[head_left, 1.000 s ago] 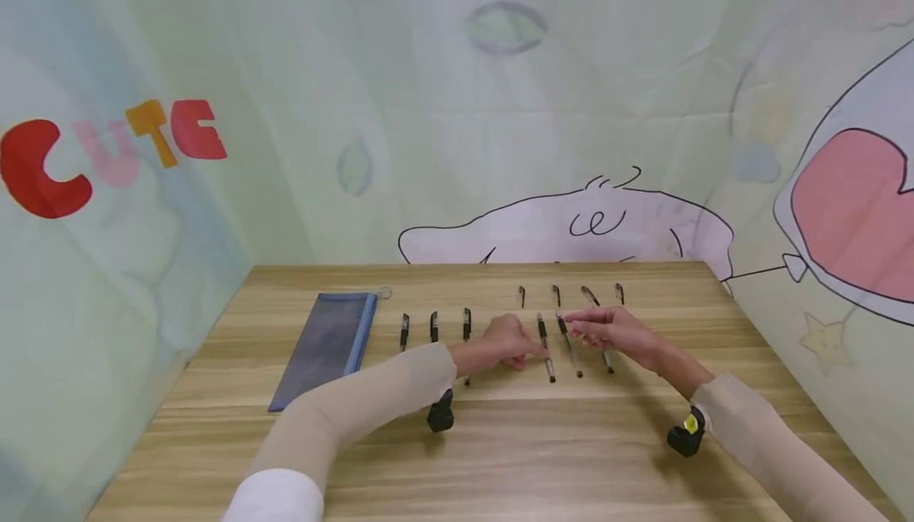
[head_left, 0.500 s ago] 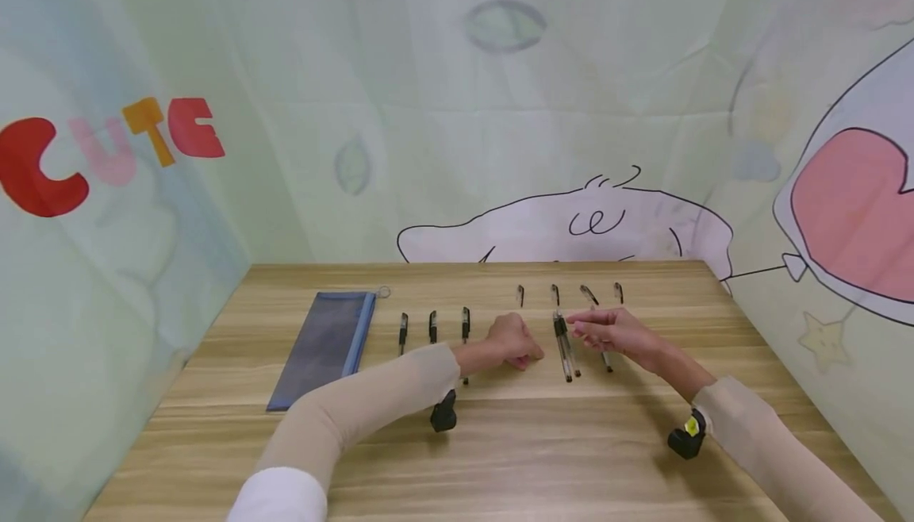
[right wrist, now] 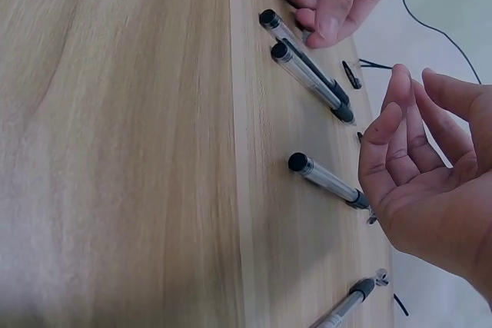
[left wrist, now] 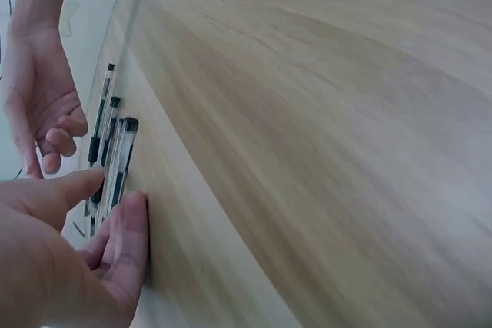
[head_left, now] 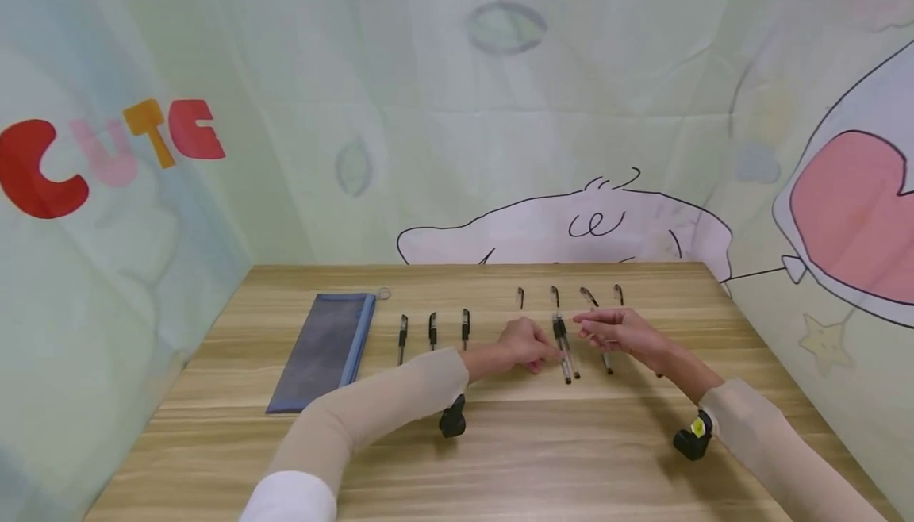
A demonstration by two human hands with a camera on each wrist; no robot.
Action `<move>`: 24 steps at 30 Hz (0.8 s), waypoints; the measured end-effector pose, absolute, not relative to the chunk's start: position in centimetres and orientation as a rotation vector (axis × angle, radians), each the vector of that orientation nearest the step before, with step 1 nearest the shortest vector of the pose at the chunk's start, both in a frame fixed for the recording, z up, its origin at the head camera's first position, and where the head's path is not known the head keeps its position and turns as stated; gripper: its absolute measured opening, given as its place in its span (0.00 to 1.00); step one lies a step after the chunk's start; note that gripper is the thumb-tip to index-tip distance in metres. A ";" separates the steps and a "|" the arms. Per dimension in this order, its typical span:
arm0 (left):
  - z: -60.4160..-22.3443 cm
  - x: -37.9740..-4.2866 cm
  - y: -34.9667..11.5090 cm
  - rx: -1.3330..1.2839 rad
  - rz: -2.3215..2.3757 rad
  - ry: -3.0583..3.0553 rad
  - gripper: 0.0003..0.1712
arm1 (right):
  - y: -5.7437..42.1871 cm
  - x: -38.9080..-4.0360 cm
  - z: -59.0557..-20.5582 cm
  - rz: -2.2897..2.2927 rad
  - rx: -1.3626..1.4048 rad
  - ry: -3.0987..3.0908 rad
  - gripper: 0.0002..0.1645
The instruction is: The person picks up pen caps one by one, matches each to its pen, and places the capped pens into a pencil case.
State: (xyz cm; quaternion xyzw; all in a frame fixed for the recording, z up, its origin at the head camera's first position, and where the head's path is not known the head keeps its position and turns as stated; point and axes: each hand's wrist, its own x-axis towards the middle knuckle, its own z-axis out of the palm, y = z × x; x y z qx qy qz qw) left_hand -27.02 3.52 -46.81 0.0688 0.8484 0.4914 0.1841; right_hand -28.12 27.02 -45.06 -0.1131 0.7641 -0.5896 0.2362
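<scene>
Two uncapped black gel pens (head_left: 566, 363) lie side by side on the wooden table, tips away from me. My left hand (head_left: 527, 345) is at their left, thumb and fingers extended, fingertips right at the nearer pen's barrel. In the left wrist view, its thumb and fingers overlap the clear pen barrels (left wrist: 123, 159). My right hand (head_left: 623, 332) hovers just right of the pair with fingers loosely bent and nothing in them. Another uncapped pen (right wrist: 327, 180) lies below the right hand, and a further one (right wrist: 350, 303) farther right. Several black pen caps (head_left: 554, 295) lie in a row behind.
Three capped pens (head_left: 403, 335) stand in a row on the left, partly hidden by the left sleeve. A blue mesh zip pouch (head_left: 321, 351) lies flat at the table's left. A printed curtain (head_left: 457, 149) hangs behind the table.
The leftmost uncapped pen has slid right to lie beside its neighbour. My left hand drew slightly away from it, then moved right to its barrel again. The right hand has barely moved.
</scene>
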 end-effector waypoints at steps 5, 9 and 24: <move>-47.6 -27.3 4.7 0.242 1.333 2.469 0.18 | 27.3 -28.0 -45.2 -1.629 -0.284 2.081 0.31; -47.4 -27.0 5.0 0.233 1.330 2.488 0.19 | 27.4 -28.0 -45.3 -1.620 -0.255 2.084 0.31; -46.3 -26.0 3.1 0.093 1.409 2.362 0.07 | 27.7 -27.6 -45.1 -1.626 -0.242 2.093 0.32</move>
